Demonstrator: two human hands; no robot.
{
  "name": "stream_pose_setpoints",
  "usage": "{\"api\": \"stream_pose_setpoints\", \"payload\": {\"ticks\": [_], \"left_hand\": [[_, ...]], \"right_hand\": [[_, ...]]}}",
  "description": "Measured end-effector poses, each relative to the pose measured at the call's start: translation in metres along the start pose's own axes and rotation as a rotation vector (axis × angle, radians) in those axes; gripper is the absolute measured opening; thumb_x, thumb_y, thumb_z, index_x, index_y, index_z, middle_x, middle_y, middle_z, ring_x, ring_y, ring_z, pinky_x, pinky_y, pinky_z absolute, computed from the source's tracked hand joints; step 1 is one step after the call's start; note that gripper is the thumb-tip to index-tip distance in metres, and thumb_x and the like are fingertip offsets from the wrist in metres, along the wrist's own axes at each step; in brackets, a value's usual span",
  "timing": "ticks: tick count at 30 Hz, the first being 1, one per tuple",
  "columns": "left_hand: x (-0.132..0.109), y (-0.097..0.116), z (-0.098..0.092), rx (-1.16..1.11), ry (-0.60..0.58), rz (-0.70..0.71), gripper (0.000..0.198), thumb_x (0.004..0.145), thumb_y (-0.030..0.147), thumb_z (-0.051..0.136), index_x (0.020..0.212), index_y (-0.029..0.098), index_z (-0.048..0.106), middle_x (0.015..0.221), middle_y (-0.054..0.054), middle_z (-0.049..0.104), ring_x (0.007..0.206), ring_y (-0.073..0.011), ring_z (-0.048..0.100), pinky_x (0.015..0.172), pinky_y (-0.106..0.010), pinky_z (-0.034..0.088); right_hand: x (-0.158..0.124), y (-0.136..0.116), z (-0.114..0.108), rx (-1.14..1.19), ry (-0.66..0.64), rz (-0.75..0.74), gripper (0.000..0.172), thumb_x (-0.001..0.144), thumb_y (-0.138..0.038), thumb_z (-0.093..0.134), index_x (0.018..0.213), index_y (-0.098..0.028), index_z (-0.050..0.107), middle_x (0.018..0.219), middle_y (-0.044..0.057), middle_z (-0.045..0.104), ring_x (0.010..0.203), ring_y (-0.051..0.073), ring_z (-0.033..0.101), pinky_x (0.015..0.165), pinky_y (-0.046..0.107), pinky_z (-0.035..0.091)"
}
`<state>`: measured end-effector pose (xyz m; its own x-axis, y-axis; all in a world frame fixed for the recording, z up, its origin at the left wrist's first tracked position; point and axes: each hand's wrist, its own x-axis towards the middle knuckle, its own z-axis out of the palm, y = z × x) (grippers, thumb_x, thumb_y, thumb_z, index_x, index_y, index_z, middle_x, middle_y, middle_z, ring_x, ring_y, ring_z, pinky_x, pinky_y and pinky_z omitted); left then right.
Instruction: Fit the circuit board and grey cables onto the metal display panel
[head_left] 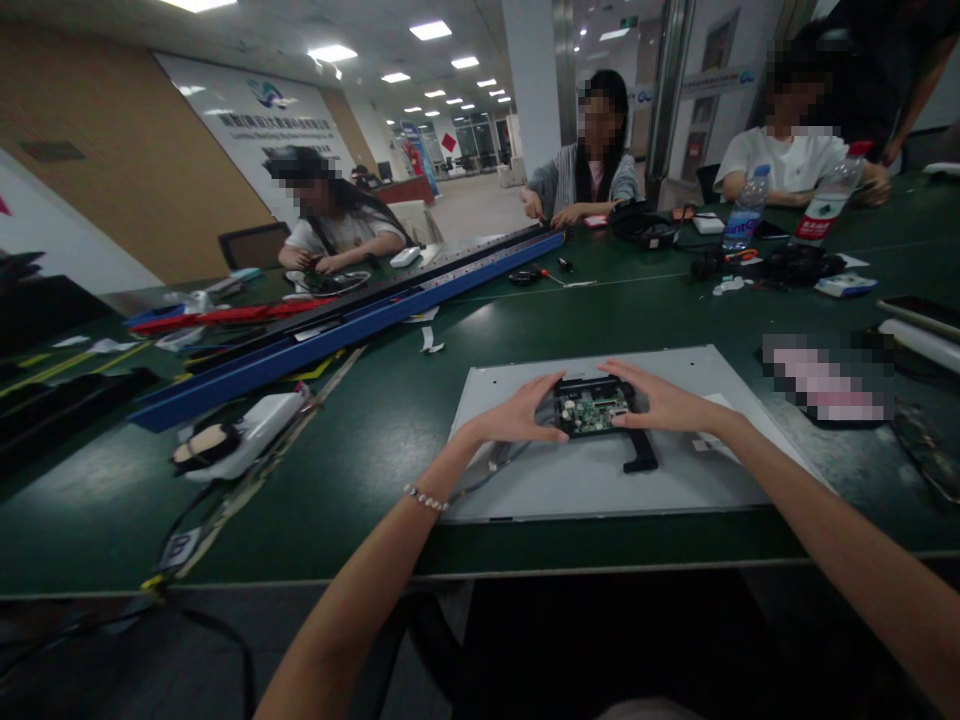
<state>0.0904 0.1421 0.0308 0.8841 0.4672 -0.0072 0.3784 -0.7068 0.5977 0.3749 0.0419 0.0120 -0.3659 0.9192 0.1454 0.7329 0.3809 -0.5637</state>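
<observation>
A grey metal panel [585, 480] lies flat on the green table in front of me. On it sits a small black module with a green circuit board [592, 408] showing. My left hand [525, 410] grips the module's left side with its fingers curled. My right hand [660, 400] holds its right side, fingers bent round the edge. A black strip [639, 452] runs from under the module toward me. A beaded bracelet [425, 498] is on my left wrist.
A long blue rail [352, 320] crosses the table diagonally at the left. A white device [247, 432] with cables lies near the left edge. Two water bottles [746, 208] and dark gear stand far right. Three other people sit across the table.
</observation>
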Motion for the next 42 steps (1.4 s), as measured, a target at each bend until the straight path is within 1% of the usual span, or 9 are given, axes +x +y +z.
{"api": "stream_pose_setpoints", "payload": {"ticks": [9,14,18,21,24,29,32,37,42], "left_hand": [[-0.001,0.004,0.003,0.075,-0.008,0.001,0.11,0.07,0.064,0.07,0.156,0.019,0.017,0.158,-0.018,0.025,0.144,-0.0395,0.022,0.117,-0.056,0.02],[-0.001,0.005,0.004,0.054,-0.038,0.018,0.111,0.07,0.065,0.069,0.157,0.02,0.016,0.158,-0.017,0.026,0.142,-0.0403,0.025,0.116,-0.058,0.019],[-0.002,0.006,0.001,0.054,-0.074,0.059,0.109,0.072,0.063,0.07,0.156,0.019,0.016,0.156,-0.019,0.028,0.141,-0.0388,0.029,0.115,-0.057,0.022],[-0.004,0.0,-0.007,0.083,-0.078,0.097,0.1,0.077,0.059,0.068,0.155,0.017,0.02,0.156,-0.018,0.029,0.142,-0.0331,0.031,0.116,-0.049,0.025],[-0.005,-0.019,-0.025,0.179,0.041,0.075,0.078,0.085,0.052,0.061,0.15,0.018,0.033,0.155,-0.013,0.034,0.142,-0.0269,0.033,0.118,-0.043,0.026],[-0.003,-0.083,-0.064,0.445,0.433,-0.204,0.044,0.09,0.036,0.053,0.127,0.014,0.058,0.139,-0.015,0.053,0.13,-0.026,0.048,0.113,-0.043,0.035],[-0.003,-0.117,-0.083,0.617,0.563,-0.453,0.044,0.089,0.03,0.053,0.128,0.011,0.056,0.144,-0.018,0.047,0.135,-0.0281,0.043,0.113,-0.042,0.034],[-0.005,-0.145,-0.099,0.731,0.53,-0.823,0.058,0.089,0.038,0.054,0.141,0.013,0.044,0.158,-0.019,0.025,0.146,-0.0351,0.02,0.113,-0.052,0.028],[-0.007,-0.148,-0.091,0.652,0.469,-0.954,0.051,0.097,0.044,0.033,0.135,0.015,0.051,0.146,-0.02,0.046,0.134,-0.0322,0.043,0.106,-0.049,0.037]], "right_hand": [[-0.003,0.009,0.003,-0.056,-0.081,-0.014,0.096,0.077,-0.058,0.066,0.156,-0.035,0.016,0.164,0.006,0.01,0.147,0.035,0.02,0.115,0.054,0.026],[-0.008,0.011,-0.001,-0.054,-0.099,-0.025,0.09,0.077,-0.055,0.067,0.154,-0.034,0.023,0.162,0.007,0.015,0.146,0.034,0.021,0.116,0.052,0.025],[-0.009,0.014,0.0,-0.034,-0.108,-0.035,0.097,0.074,-0.057,0.069,0.155,-0.033,0.02,0.16,0.009,0.018,0.145,0.036,0.023,0.117,0.053,0.025],[-0.008,0.016,0.002,-0.004,-0.114,-0.033,0.1,0.073,-0.057,0.07,0.155,-0.035,0.016,0.158,0.009,0.019,0.144,0.037,0.024,0.116,0.055,0.025],[-0.008,0.018,0.002,0.032,-0.133,-0.022,0.1,0.074,-0.059,0.069,0.155,-0.036,0.016,0.158,0.008,0.017,0.144,0.038,0.024,0.116,0.055,0.026],[-0.008,0.018,0.002,0.04,-0.157,-0.001,0.1,0.074,-0.061,0.068,0.155,-0.036,0.015,0.16,0.008,0.013,0.145,0.039,0.021,0.116,0.056,0.026],[-0.008,0.016,0.003,0.035,-0.153,0.007,0.099,0.074,-0.061,0.068,0.155,-0.035,0.017,0.161,0.008,0.011,0.145,0.038,0.02,0.116,0.055,0.024],[-0.007,0.015,0.004,0.02,-0.166,0.015,0.098,0.075,-0.06,0.067,0.155,-0.037,0.015,0.162,0.007,0.01,0.146,0.04,0.018,0.115,0.058,0.025],[-0.007,0.018,0.005,0.039,-0.185,0.015,0.098,0.075,-0.06,0.067,0.155,-0.038,0.015,0.163,0.005,0.006,0.146,0.039,0.016,0.116,0.057,0.024]]}}
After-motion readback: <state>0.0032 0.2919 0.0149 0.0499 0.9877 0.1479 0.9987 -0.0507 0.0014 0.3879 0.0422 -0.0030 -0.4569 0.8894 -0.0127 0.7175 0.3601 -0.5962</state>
